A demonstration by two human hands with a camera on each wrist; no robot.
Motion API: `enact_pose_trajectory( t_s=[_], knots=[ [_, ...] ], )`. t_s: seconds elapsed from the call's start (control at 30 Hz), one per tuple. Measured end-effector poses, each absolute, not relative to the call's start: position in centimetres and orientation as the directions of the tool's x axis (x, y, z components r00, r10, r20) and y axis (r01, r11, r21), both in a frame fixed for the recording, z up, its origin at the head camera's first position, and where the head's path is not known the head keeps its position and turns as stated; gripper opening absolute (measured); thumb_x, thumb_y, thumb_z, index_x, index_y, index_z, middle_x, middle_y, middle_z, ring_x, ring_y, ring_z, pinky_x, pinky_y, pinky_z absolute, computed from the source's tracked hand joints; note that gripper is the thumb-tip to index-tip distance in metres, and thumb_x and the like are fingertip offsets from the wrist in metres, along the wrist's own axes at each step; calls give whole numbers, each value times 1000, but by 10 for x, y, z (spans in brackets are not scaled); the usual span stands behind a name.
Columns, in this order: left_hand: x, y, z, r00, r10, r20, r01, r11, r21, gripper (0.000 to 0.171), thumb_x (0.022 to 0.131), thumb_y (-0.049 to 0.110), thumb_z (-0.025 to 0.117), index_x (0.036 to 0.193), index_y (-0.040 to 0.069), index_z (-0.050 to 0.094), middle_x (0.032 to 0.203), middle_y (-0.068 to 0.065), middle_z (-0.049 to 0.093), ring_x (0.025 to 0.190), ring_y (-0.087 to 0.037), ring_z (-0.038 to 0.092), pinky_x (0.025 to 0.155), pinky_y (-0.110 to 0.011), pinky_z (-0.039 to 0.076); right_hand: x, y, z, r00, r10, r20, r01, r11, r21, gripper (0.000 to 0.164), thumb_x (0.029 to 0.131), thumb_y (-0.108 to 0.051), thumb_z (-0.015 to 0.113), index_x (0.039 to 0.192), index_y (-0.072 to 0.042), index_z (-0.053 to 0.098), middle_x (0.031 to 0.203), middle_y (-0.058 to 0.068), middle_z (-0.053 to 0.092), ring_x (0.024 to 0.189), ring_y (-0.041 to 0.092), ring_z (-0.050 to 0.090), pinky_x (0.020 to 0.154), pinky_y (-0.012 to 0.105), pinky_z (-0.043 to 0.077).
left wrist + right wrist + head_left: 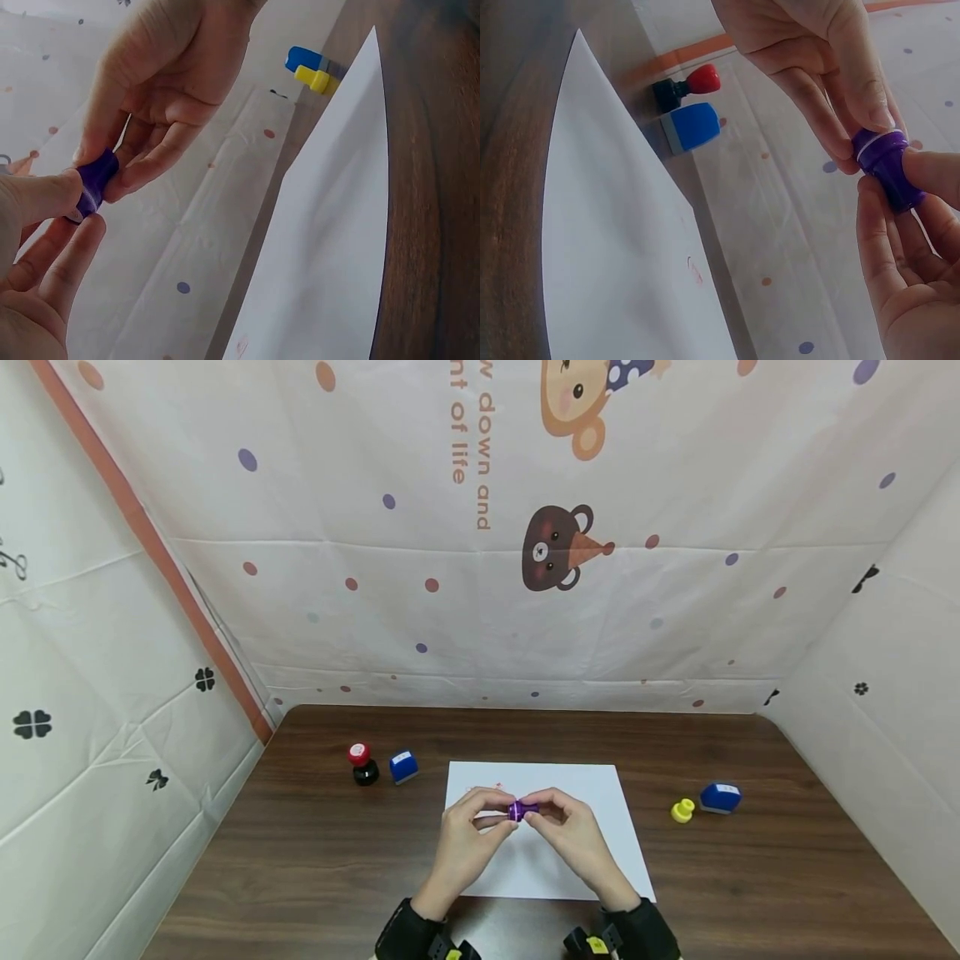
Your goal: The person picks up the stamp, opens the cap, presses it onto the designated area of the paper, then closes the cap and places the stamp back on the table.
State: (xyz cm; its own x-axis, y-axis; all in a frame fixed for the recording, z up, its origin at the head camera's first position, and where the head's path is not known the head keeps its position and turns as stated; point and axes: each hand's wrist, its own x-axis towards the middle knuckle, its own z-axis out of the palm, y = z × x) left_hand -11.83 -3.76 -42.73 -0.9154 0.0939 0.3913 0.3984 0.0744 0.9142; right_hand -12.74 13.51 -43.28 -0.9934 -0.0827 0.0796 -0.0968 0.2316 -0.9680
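Observation:
A small purple stamp (522,811) with a white ring around it is held sideways above the white paper (558,868). My left hand (467,839) pinches its wider, ringed end between thumb and fingers. The narrower handle end is gripped by the thumb and fingertips of my right hand (572,833). In the right wrist view the purple stamp (891,169) shows its ring close to the left thumb. Part of the stamp is hidden behind fingers in the left wrist view. A faint red mark (695,271) lies on the paper near its far edge.
On the wooden table (337,860), a red-and-black stamp (363,765) and a blue stamp (403,767) stand to the left of the paper. At the right are a yellow stamp (682,811) and another blue stamp (721,797). Printed cloth (420,610) encloses the back and sides.

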Motion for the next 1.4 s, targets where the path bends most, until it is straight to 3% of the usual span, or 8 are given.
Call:
enact_pose_trajectory(
  t_s=[0.13,0.3,0.53,0.8,1.03,1.17,1.4],
  knots=[
    [-117,-57,-415,-938,19,347,347,122,930,24,74,-10,69,97,-2,65,101,-14,63,93,-29,65,75,-25,55,-130,151,-434,-995,-18,99,-100,245,-964,17,84,-10,66,101,-7,66,101,8,65,89,11,62,78,18,52],
    [-118,-81,-412,-948,-91,306,278,240,930,27,74,-8,71,96,6,67,100,-8,64,91,-22,66,74,-23,55,-133,172,-436,-992,40,123,-107,275,-955,20,83,-11,67,102,-5,65,103,10,64,87,11,62,78,17,52],
    [-118,-86,-417,-963,-76,259,232,254,939,27,75,-4,72,98,8,66,101,-6,64,91,-18,66,75,-24,55,-135,178,-437,-994,52,96,-78,281,-957,21,84,-11,67,104,-5,64,105,10,63,87,14,61,77,18,52],
    [-118,-81,-420,-970,-72,233,208,252,945,28,73,-5,72,98,7,66,101,-8,64,91,-18,66,76,-24,54,-144,173,-436,-997,34,74,-55,379,-924,18,84,-9,66,103,-8,66,103,7,65,88,16,60,76,15,51],
    [-129,-83,-441,-972,-82,221,198,229,953,30,73,-3,73,97,12,67,101,-4,64,91,-16,66,75,-24,55,-157,165,-435,-980,-3,197,-169,525,-834,17,82,-6,68,98,-12,67,97,4,67,82,16,58,72,15,51],
    [-132,-85,-448,-970,-77,231,209,224,952,30,73,0,75,97,16,67,100,0,63,91,-13,65,75,-22,54,-165,162,-438,-960,-38,277,-244,600,-762,17,79,-4,70,95,-11,67,95,4,67,81,16,60,71,20,54],
    [-130,-85,-447,-965,-51,256,240,216,947,30,73,0,75,98,15,67,100,0,63,89,-12,65,74,-22,54,-177,157,-444,-951,-93,294,-278,668,-690,15,79,-5,71,93,-10,67,93,6,66,81,17,61,73,29,56]
  ],
)
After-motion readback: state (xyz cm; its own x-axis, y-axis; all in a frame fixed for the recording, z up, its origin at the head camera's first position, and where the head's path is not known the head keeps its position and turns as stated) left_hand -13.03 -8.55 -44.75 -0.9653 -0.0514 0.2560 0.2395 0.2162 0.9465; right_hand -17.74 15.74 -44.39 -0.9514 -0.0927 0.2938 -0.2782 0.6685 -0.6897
